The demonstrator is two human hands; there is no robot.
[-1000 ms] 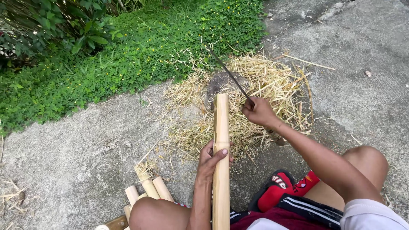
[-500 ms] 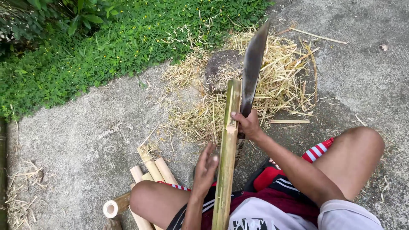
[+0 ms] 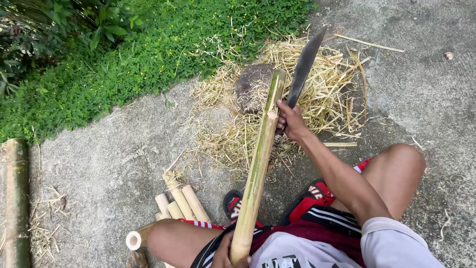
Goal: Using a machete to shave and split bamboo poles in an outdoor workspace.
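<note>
Centrally, bamboo pole [image 3: 258,164]: slanting up from the person's lap toward a straw pile [image 3: 317,84], its far end sitting over a dark round block [image 3: 250,87].
Left hand [image 3: 228,250]: gripping the pole's near end, grip pressed tight around it.
Right hand [image 3: 292,121]: clenching the handle of a long knife [image 3: 303,67], blade pointing up beside the pole.
Cut bamboo pieces [image 3: 178,201]: lying on the concrete ground [image 3: 99,164] by the left knee.
Sandals [image 3: 310,198]: sitting under the legs.
Green plants [image 3: 124,49]: growing beyond the concrete.

white short sleeve [image 3: 391,238], white shirt with dark print, dark shorts with white stripes [image 3: 327,216], red trim.
</note>
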